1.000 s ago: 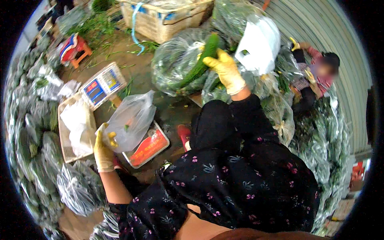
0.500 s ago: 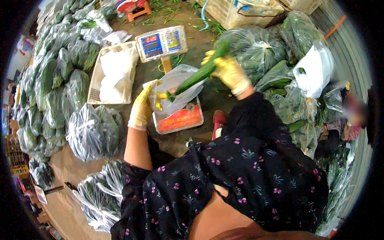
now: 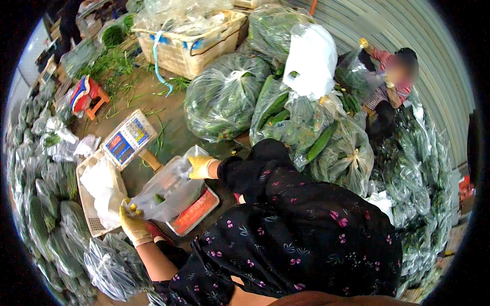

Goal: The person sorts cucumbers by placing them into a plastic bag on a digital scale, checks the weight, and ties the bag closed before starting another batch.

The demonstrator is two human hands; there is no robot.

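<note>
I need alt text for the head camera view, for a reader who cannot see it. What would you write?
A person in yellow gloves holds a clear plastic bag open over a red scale, left hand at its lower edge, right hand at its top. Large bags of green vegetables lie on the ground around them, and another person sits beyond.

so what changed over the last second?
The right hand let go of the cucumber, which now lies inside the clear bag, and took hold of the bag's rim. The left hand kept its grip on the bag, over the red scale.
</note>
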